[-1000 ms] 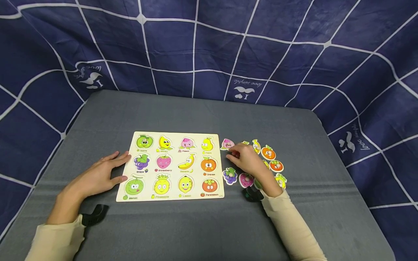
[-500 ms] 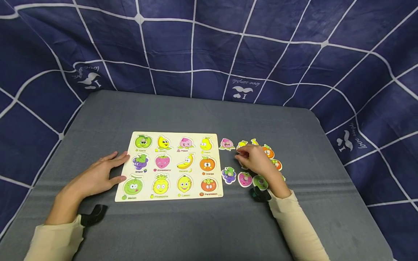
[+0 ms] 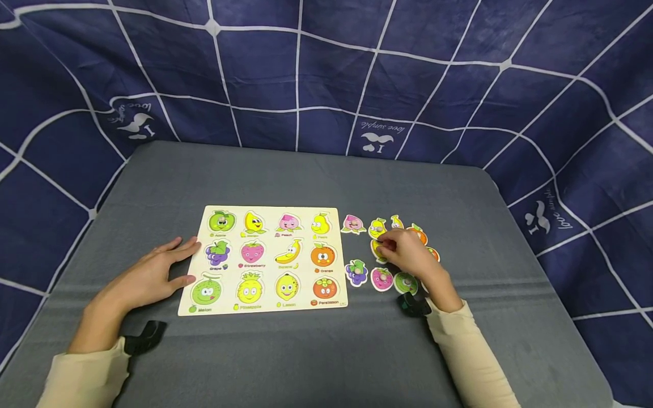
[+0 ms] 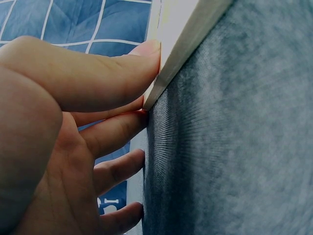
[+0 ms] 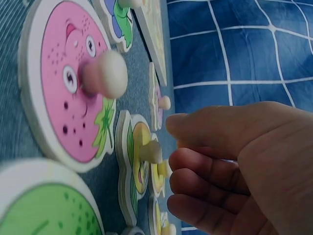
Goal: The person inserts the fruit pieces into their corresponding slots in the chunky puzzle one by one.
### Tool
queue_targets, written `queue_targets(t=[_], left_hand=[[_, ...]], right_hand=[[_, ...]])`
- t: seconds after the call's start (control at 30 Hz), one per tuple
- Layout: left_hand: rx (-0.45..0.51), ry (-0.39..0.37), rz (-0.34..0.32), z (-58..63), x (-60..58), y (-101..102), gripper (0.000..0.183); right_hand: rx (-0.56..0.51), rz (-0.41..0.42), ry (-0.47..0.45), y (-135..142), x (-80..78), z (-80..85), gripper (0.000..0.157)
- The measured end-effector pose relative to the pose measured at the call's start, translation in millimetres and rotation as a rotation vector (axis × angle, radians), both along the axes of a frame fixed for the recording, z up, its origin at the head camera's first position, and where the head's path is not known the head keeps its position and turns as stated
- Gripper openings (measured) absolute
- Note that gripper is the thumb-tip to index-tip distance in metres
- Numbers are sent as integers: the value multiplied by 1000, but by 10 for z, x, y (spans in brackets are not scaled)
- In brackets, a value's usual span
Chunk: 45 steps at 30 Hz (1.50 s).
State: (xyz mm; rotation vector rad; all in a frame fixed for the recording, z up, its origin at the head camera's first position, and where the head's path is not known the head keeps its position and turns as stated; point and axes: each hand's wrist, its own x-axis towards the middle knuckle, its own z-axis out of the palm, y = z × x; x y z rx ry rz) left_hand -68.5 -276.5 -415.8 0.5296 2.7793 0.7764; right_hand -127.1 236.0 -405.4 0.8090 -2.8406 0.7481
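Right hand [image 3: 410,255], grip loosely curled and apparently empty, hovers at the knobbed mango-like piece [image 5: 138,172], which lies on the tabletop [image 3: 510,255] between fruit puzzle board [image 3: 271,243] and tabletop's right edge; step judged piece selection, next move calling for a knob pinch.

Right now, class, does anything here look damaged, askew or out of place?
Nothing stands out: the puzzle board looks intact, and the visible fruit pieces lie face up beside it, though the right hand partly hides some.

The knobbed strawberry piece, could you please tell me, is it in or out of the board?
Out: the strawberry piece lies on the cloth beside the board.
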Motion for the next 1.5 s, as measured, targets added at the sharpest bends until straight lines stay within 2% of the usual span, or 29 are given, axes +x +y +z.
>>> queue_targets(t=[0.33, 0.7, 1.13, 1.5], left_hand=[[-6, -6, 3, -11, -7, -6, 76], [0, 7, 3, -21, -7, -11, 75], [-2, 6, 2, -21, -11, -4, 74], [-7, 4, 5, -19, -13, -3, 75]], right_hand=[[18, 44, -23, 72, -6, -16, 9], [20, 56, -50, 133, -10, -90, 10], [17, 53, -71, 133, -8, -77, 9], [26, 60, -45, 110, -8, -20, 8]])
